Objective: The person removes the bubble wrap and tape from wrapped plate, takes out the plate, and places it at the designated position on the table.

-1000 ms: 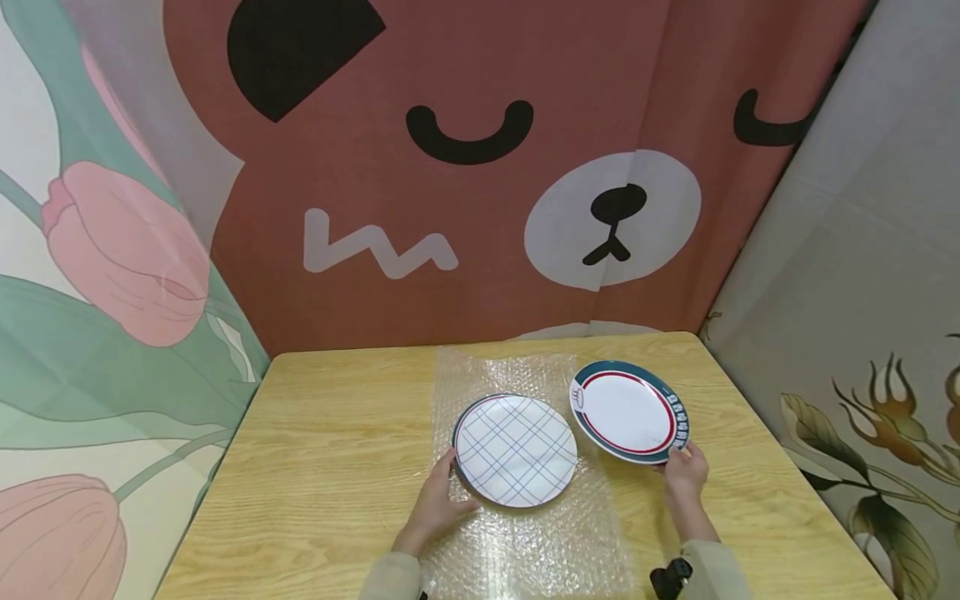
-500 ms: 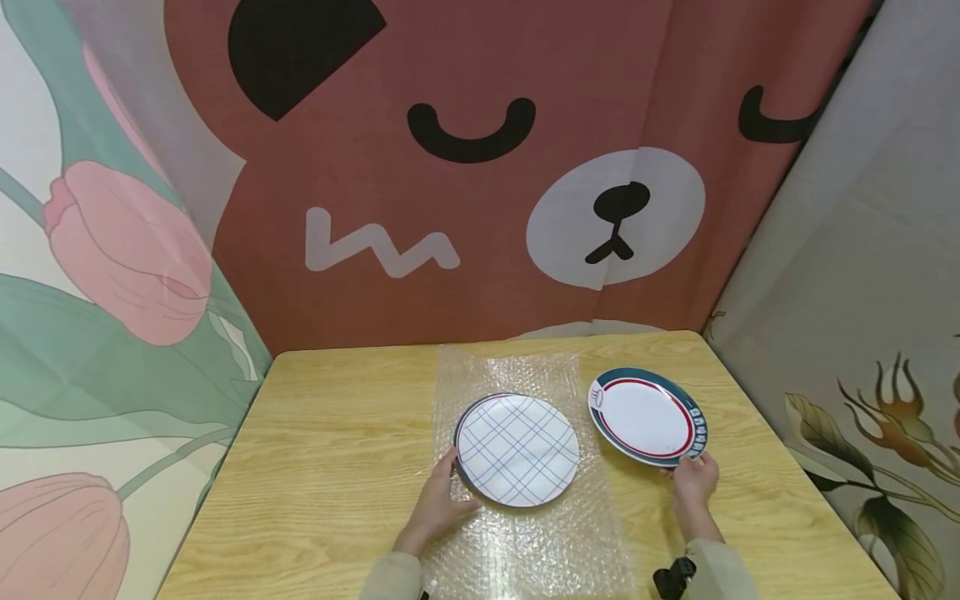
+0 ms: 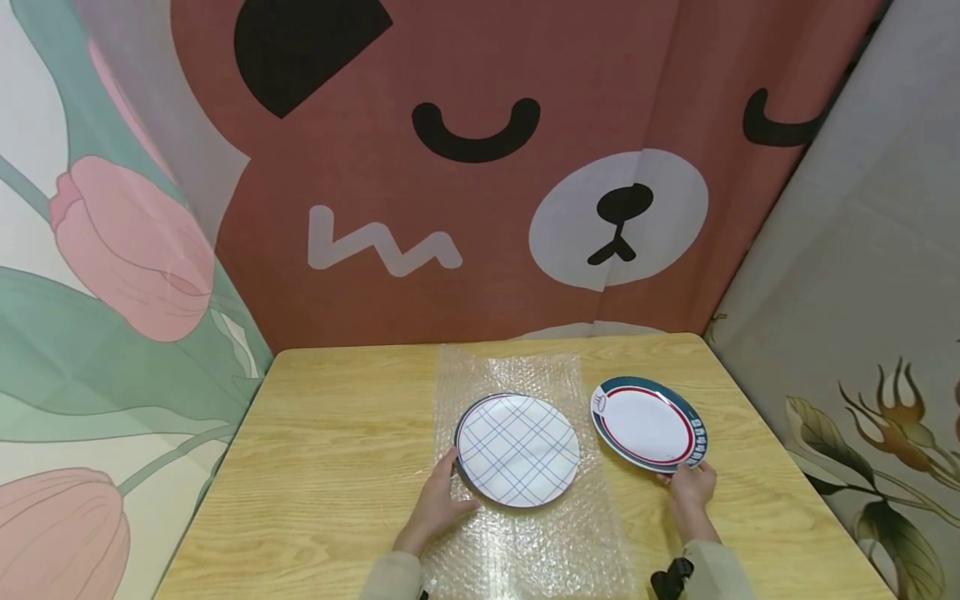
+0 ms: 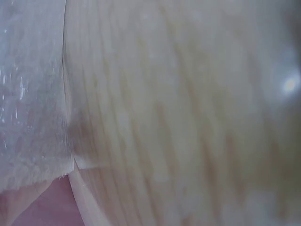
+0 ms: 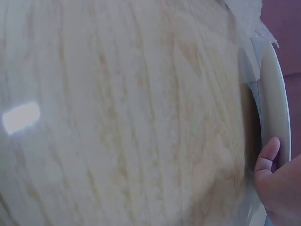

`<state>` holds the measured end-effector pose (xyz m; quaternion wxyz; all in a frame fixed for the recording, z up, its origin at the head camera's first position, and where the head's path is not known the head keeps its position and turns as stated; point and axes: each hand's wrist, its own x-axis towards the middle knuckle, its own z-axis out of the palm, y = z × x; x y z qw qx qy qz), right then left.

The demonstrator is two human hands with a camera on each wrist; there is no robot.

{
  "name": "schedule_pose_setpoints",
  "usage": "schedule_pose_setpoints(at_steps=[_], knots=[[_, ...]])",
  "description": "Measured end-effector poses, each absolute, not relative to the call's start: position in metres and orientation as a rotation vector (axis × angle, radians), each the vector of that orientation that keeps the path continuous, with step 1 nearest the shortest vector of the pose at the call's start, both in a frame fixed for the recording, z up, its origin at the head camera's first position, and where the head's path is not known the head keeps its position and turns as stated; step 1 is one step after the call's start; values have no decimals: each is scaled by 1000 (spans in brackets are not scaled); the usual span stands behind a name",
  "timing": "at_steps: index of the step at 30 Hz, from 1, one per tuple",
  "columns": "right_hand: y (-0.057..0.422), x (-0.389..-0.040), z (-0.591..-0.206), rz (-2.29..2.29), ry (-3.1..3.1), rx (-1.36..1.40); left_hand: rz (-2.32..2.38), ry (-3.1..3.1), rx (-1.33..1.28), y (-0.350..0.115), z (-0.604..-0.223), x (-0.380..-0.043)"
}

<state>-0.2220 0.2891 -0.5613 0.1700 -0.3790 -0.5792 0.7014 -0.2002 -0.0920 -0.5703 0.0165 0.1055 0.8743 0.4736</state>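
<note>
I'm working with the two hands well apart. The right hand (image 3: 692,487) is gripping the teal plate (image 3: 648,424) at its near rim, and in the right wrist view I'm seeing digits curling against the underside. The teal plate is tilting, with its white face and red ring showing upward; a shadow is falling on the bench (image 3: 337,450) beside it, but I'm not managing to tell whether its far rim is touching the wood. The left hand (image 3: 435,508) is spreading along the plaid disc (image 3: 517,451), its fingers lying against the left edge and its thumb reaching out by the near edge. The plaid disc is lying just ahead and to the right of that hand, and a dark-rimmed lower plate (image 3: 470,409) is peeking out from under it. Bubble wrap (image 3: 536,550) is spreading beneath this pair, running between the hands and out past them toward the far edge of the bench. The teal plate is sitting to the right of it, just ahead of the right hand. Pale sleeves (image 3: 716,571) are covering both wrists, and a black device (image 3: 671,577) is showing beside the right one. Beyond the hands, a bear cloth (image 3: 480,300) is hanging behind the bench.
</note>
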Motion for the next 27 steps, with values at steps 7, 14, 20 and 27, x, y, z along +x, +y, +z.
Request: schedule_pose_setpoints(at_steps=[7, 14, 20, 27], knots=[[290, -221, -564, 1976, -1654, -1080, 1473, 2721, 331, -92, -569, -199], [289, -219, -565, 1975, -1647, -1060, 1438, 2720, 324, -92, -570, -199], [289, -217, -566, 1995, -1676, -1065, 1444, 2716, 321, -92, -571, -199], [291, -219, -568, 2004, -1679, -1074, 1456, 2715, 325, -92, -571, -199]])
